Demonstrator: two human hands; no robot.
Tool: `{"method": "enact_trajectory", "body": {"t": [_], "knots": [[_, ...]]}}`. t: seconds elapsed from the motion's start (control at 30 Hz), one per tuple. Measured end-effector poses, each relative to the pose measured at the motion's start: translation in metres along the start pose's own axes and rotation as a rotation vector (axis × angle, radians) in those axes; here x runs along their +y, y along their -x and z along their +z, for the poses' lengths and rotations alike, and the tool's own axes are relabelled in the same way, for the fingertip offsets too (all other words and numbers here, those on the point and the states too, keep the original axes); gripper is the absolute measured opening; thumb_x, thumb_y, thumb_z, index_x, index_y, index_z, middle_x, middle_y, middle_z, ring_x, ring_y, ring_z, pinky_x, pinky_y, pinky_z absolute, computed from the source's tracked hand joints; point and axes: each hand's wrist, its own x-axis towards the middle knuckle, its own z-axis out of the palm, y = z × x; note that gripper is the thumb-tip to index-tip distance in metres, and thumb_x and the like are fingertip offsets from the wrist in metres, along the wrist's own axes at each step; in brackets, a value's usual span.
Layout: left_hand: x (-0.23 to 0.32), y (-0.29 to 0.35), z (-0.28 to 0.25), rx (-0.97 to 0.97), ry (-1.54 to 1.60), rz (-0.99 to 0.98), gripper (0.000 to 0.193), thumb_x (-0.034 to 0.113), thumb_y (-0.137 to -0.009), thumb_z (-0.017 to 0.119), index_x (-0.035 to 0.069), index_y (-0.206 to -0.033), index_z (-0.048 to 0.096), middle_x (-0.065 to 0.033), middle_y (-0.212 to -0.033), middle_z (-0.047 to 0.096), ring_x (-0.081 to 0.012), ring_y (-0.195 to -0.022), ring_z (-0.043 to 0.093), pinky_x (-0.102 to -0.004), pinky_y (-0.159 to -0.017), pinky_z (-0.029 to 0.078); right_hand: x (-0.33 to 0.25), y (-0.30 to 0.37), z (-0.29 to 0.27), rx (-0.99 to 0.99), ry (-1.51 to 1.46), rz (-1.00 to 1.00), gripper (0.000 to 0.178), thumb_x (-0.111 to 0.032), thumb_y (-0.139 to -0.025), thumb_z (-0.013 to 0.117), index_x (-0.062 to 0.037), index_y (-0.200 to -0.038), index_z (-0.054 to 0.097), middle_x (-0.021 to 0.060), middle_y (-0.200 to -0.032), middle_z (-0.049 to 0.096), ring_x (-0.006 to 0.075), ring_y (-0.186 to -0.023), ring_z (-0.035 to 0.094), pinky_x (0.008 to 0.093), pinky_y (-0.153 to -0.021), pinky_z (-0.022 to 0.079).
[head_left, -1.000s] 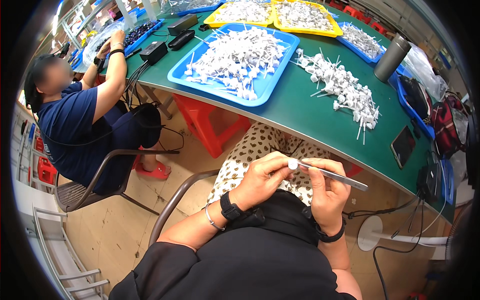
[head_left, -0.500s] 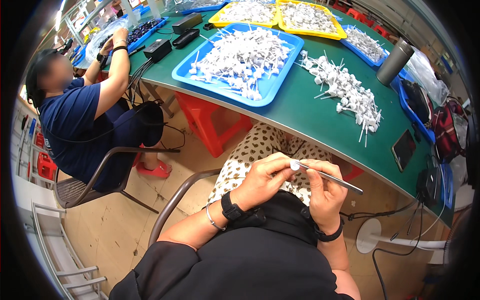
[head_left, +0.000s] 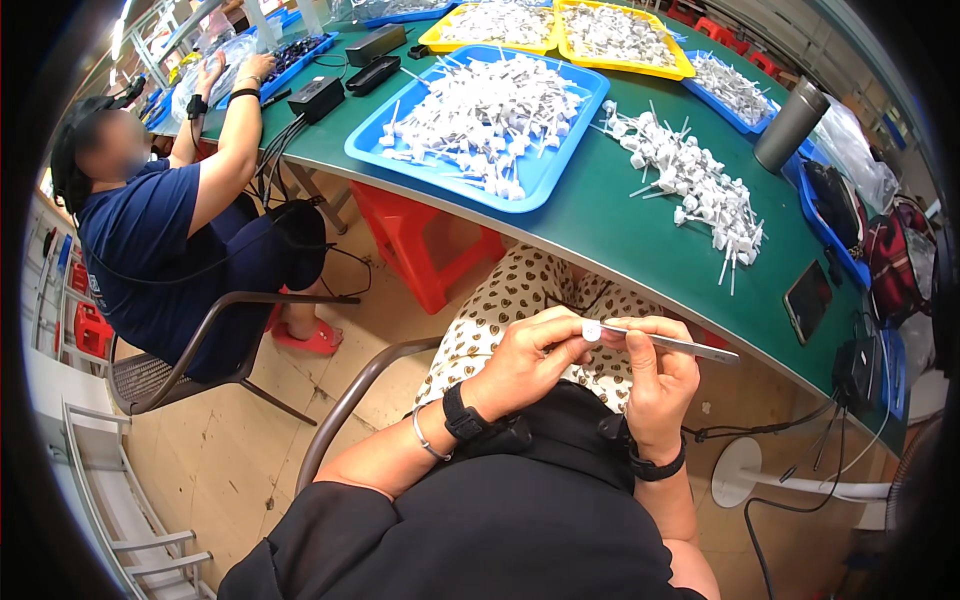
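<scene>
Both hands are up over my lap, near the table's front edge. My left hand is curled, thumb and forefinger pinched on a small white cap. My right hand has its fingers closed around a thin grey metal rod, which runs from the cap out to the right, its far end sticking free past my knuckles. Under my hands are my spotted trousers. Just beyond, on the green table, a loose pile of white capped rods lies to the right, and a blue tray heaped with the same parts sits left of it. Farther off are two yellow trays and a grey tumbler. At the far left a person in a dark blue shirt sits in a chair, hands on the table.
</scene>
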Motion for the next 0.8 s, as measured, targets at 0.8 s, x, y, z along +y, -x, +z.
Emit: {"method": "enact_trajectory", "body": {"t": [0.8], "knots": [[-0.0044,0.0013,-0.0018,-0.009,-0.104,0.028,0.014,0.003,-0.097,0.064,-0.002,-0.109,0.069,-0.0085,-0.089,0.066,-0.0156,-0.076,0.069,-0.027,-0.066,0.056,0.0047,-0.0001,0.0003,-0.012,0.211,-0.095,0.009,-0.003,-0.098,0.064,0.0037,-0.103,0.064,0.0111,-0.095,0.072,0.0159,-0.081,0.07,0.0263,-0.071,0.055]]}}
